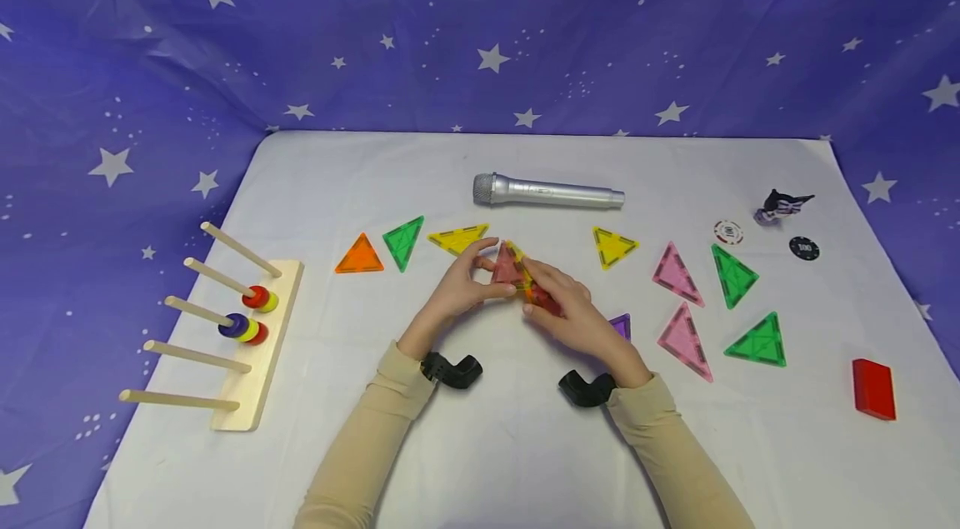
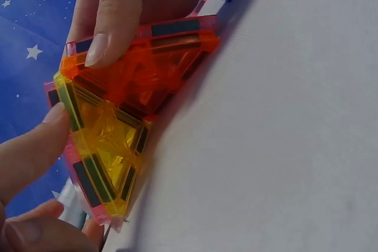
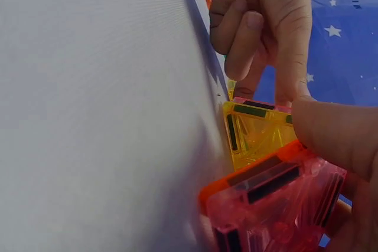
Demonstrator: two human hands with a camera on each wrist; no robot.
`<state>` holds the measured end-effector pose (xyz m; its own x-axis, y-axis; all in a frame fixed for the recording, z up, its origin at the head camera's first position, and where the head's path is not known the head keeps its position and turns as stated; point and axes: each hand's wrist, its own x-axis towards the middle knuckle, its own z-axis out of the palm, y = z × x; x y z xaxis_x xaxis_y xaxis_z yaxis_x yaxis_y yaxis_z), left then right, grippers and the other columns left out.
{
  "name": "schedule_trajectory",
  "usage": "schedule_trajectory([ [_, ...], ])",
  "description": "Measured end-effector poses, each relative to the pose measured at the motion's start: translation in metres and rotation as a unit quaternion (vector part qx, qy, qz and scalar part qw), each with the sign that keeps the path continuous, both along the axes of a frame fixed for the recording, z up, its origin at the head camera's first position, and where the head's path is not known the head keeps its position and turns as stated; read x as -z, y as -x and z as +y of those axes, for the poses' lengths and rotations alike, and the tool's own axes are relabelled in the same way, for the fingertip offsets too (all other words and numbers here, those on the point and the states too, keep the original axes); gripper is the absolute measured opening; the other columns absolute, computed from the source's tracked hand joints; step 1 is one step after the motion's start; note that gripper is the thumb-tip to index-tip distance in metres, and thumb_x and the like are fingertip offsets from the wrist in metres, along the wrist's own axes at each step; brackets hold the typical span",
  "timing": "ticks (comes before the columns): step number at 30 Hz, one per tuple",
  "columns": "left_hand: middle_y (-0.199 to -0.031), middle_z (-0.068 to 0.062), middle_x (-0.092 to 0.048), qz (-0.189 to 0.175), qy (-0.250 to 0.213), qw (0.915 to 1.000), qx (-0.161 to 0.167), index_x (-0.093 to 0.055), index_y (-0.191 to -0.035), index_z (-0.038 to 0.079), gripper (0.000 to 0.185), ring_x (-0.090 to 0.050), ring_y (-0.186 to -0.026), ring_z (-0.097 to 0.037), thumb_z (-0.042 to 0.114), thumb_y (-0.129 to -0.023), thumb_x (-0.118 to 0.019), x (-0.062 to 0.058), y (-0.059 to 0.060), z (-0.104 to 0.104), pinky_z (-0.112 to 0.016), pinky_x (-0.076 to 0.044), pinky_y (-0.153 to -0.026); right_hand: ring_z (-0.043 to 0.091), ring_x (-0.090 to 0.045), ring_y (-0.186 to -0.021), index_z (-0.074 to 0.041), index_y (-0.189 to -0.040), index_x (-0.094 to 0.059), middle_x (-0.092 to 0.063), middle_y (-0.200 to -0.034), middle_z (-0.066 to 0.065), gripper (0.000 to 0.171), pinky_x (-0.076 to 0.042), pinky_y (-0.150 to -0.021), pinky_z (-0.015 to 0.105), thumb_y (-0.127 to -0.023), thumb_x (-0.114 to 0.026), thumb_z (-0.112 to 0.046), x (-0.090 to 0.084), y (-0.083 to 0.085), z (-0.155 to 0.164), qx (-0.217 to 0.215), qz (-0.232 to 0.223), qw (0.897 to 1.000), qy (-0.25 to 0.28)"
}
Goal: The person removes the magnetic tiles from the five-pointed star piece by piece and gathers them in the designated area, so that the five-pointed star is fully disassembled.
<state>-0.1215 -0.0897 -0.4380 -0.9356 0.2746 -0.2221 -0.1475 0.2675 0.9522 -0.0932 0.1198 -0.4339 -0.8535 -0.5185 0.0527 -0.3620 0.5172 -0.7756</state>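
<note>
Several magnetic triangle tiles in pink, yellow and orange are joined into a small raised form point(image 1: 507, 266) between the two hands. My left hand point(image 1: 463, 283) pinches its left side, thumb by the yellow tile point(image 2: 109, 137) and fingers curled round the far edge. From the right, my right hand point(image 1: 566, 308) grips the orange tile point(image 2: 139, 75) and a pink tile point(image 3: 266, 205) lying against it. In the right wrist view its thumb point(image 3: 336, 134) presses where yellow and orange meet. The form is close over the white table.
Loose triangle tiles lie around: orange point(image 1: 360, 256), green point(image 1: 403, 242), yellow point(image 1: 615, 247), purple point(image 1: 622, 325) and pink point(image 1: 677, 272). A silver microphone point(image 1: 551, 192) lies behind. At left stands a peg rack point(image 1: 258, 375) with rings; at right, poker chips point(image 1: 804, 248), a figurine point(image 1: 780, 206) and a red block point(image 1: 873, 389).
</note>
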Motion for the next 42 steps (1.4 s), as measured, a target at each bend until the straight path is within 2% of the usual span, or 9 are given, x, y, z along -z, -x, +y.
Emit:
schedule_trajectory([
  [3,-0.103,-0.012,-0.056,0.014,0.011,0.9998,0.005,-0.04,-0.134,0.019,0.071,-0.049,-0.062,-0.016,0.02,-0.073,-0.077,0.0,0.001,0.0,-0.026,-0.043,-0.053,0.032,-0.025,-0.13,-0.014,-0.142,-0.031,-0.032,-0.143,0.007,0.062,-0.01,-0.099,0.056,-0.088,-0.059,-0.023,0.0,0.0,-0.001,0.003,0.004,1.0,0.005],
  [10,-0.108,-0.01,-0.056,0.001,-0.01,0.9999,0.004,-0.041,-0.135,0.021,0.071,-0.036,-0.04,-0.014,0.019,-0.074,-0.076,-0.001,0.0,0.001,-0.024,-0.035,-0.039,0.029,-0.027,-0.129,-0.016,-0.14,-0.035,-0.035,-0.14,0.005,0.061,-0.013,-0.099,0.056,-0.086,-0.061,-0.022,0.0,0.001,0.0,-0.001,0.001,1.0,0.014],
  [14,-0.106,-0.011,-0.056,0.002,-0.031,0.9995,-0.002,-0.047,-0.128,0.021,0.063,-0.034,-0.039,-0.012,0.016,-0.073,-0.077,0.002,0.0,0.0,-0.023,-0.033,-0.038,0.027,-0.029,-0.128,-0.014,-0.139,-0.037,-0.037,-0.139,0.005,0.061,-0.017,-0.1,0.055,-0.084,-0.064,-0.016,-0.001,0.002,0.001,-0.014,-0.004,0.999,0.03],
  [17,-0.104,-0.01,-0.055,0.022,-0.034,0.9992,0.004,-0.052,-0.121,0.018,0.056,-0.039,-0.048,-0.013,0.013,-0.072,-0.078,0.005,-0.001,-0.001,-0.024,-0.036,-0.044,0.026,-0.029,-0.128,-0.013,-0.138,-0.038,-0.037,-0.138,0.006,0.061,-0.019,-0.101,0.053,-0.083,-0.065,-0.011,-0.002,0.003,0.001,-0.026,-0.019,0.998,0.052],
  [22,-0.114,-0.005,-0.051,0.068,-0.041,0.9964,0.027,-0.054,-0.115,0.01,0.049,-0.049,-0.082,-0.019,0.009,-0.071,-0.078,0.011,0.0,-0.001,-0.025,-0.038,-0.063,0.027,-0.029,-0.128,-0.01,-0.138,-0.039,-0.038,-0.138,0.008,0.061,-0.02,-0.101,0.052,-0.083,-0.065,-0.008,-0.002,0.003,0.002,-0.041,-0.03,0.995,0.08],
  [25,-0.116,-0.006,-0.05,0.078,-0.065,0.9942,0.036,-0.053,-0.114,0.006,0.048,-0.047,-0.086,-0.024,0.006,-0.072,-0.076,0.012,0.0,-0.003,-0.025,-0.038,-0.062,0.029,-0.029,-0.128,-0.009,-0.138,-0.038,-0.038,-0.138,0.009,0.06,-0.019,-0.101,0.054,-0.084,-0.065,-0.011,0.0,0.004,0.003,-0.046,-0.029,0.995,0.084],
  [32,-0.114,-0.018,-0.043,0.078,-0.118,0.9881,0.061,-0.049,-0.111,-0.006,0.041,-0.045,-0.083,-0.031,-0.005,-0.076,-0.069,-0.008,-0.006,-0.004,-0.023,-0.037,-0.06,0.028,-0.029,-0.128,-0.013,-0.139,-0.037,-0.037,-0.139,0.006,0.061,-0.019,-0.101,0.053,-0.085,-0.064,-0.014,0.0,0.004,0.002,-0.046,-0.02,0.997,0.059],
  [36,-0.105,-0.022,-0.044,0.08,-0.1,0.9896,0.065,-0.048,-0.11,-0.007,0.04,-0.044,-0.08,-0.031,-0.005,-0.076,-0.069,-0.016,-0.009,-0.004,-0.022,-0.035,-0.057,0.031,-0.03,-0.127,-0.014,-0.139,-0.037,-0.038,-0.139,0.007,0.06,-0.016,-0.1,0.056,-0.085,-0.063,-0.014,-0.002,0.003,0.001,-0.04,-0.02,0.998,0.046],
  [42,-0.099,-0.023,-0.05,0.08,-0.079,0.9904,0.081,-0.045,-0.108,-0.007,0.04,-0.049,-0.081,-0.027,-0.004,-0.076,-0.069,-0.018,-0.01,-0.005,-0.029,-0.037,-0.069,0.033,-0.028,-0.127,-0.016,-0.14,-0.036,-0.037,-0.14,0.009,0.06,-0.013,-0.098,0.057,-0.086,-0.062,-0.018,-0.004,0.0,0.001,-0.033,-0.023,0.999,0.027],
])
